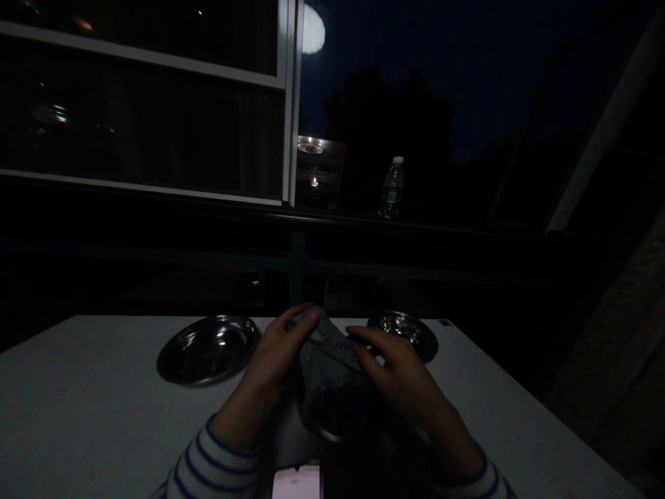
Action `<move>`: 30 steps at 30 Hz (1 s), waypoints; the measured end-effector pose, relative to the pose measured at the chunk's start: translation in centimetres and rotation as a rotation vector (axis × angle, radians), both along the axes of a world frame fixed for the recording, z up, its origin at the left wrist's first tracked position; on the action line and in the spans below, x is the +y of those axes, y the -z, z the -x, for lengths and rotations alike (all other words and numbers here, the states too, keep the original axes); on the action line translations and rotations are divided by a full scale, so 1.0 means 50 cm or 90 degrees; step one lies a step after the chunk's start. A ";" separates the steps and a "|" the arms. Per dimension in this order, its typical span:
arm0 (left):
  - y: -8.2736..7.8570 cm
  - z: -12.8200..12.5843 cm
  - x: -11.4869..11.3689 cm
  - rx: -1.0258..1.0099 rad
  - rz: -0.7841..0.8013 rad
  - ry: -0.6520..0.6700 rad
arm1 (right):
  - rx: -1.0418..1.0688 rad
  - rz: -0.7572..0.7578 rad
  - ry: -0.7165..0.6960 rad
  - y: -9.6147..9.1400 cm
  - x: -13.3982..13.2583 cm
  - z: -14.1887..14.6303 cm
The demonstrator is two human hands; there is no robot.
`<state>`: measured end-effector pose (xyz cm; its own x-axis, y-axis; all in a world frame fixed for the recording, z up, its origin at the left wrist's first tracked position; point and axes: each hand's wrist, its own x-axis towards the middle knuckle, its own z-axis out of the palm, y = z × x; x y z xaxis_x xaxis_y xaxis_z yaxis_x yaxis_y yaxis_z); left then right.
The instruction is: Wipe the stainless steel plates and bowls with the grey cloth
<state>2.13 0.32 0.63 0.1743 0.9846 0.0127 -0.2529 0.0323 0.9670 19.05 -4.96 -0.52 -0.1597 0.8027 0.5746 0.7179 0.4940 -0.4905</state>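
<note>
A piece of grey cloth [332,353] with a mesh-like texture hangs between my two hands above the front of the table. My left hand [278,346] grips its upper left part, thumb on top and fingers behind. At its right edge my right hand [392,357] pinches the cloth between thumb and fingers. Directly below the cloth is a dark round dish [340,412] with a shiny rim, partly covered by it. Dim light hides the finer folds and the cloth's exact kind.
Shiny metal bowls stand on the white table [104,388]: a left bowl [208,350] and a right bowl [410,333], partly behind my right hand. A lit phone [296,483] lies at the near edge. A plastic bottle [393,188] stands on the window sill.
</note>
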 end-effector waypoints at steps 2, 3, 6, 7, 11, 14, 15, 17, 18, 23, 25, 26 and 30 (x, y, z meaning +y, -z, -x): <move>-0.006 0.000 -0.009 0.025 -0.021 0.028 | 0.022 -0.011 0.031 -0.001 0.002 -0.005; -0.007 0.001 -0.011 0.048 -0.040 0.041 | 0.035 -0.016 0.046 -0.002 0.002 -0.008; -0.006 0.009 -0.012 0.141 -0.101 0.082 | 0.075 -0.047 0.078 -0.008 0.000 -0.022; -0.006 0.012 -0.011 0.174 -0.119 0.095 | 0.083 -0.059 0.084 -0.011 -0.001 -0.027; -0.007 0.029 -0.005 0.307 -0.158 0.217 | 0.094 -0.091 0.106 -0.020 -0.007 -0.048; -0.008 0.038 -0.006 0.364 -0.154 0.291 | 0.101 -0.107 0.113 -0.024 -0.011 -0.053; -0.008 0.039 -0.008 0.356 -0.148 0.304 | 0.102 -0.108 0.111 -0.024 -0.012 -0.053; -0.007 0.037 -0.015 0.311 -0.129 0.334 | 0.107 -0.110 0.103 -0.024 -0.012 -0.051; -0.007 0.035 -0.019 0.277 -0.114 0.353 | 0.112 -0.114 0.099 -0.023 -0.011 -0.049; -0.001 0.010 -0.033 0.170 -0.087 0.341 | 0.141 -0.156 0.128 -0.022 -0.006 -0.046; 0.003 -0.001 -0.031 0.181 -0.079 0.267 | 0.124 -0.208 0.191 -0.023 -0.008 -0.044; 0.004 -0.004 -0.029 0.178 -0.074 0.227 | 0.107 -0.245 0.225 -0.025 -0.011 -0.041; 0.003 -0.013 -0.029 0.119 -0.075 0.110 | 0.026 -0.302 0.240 -0.025 -0.027 -0.010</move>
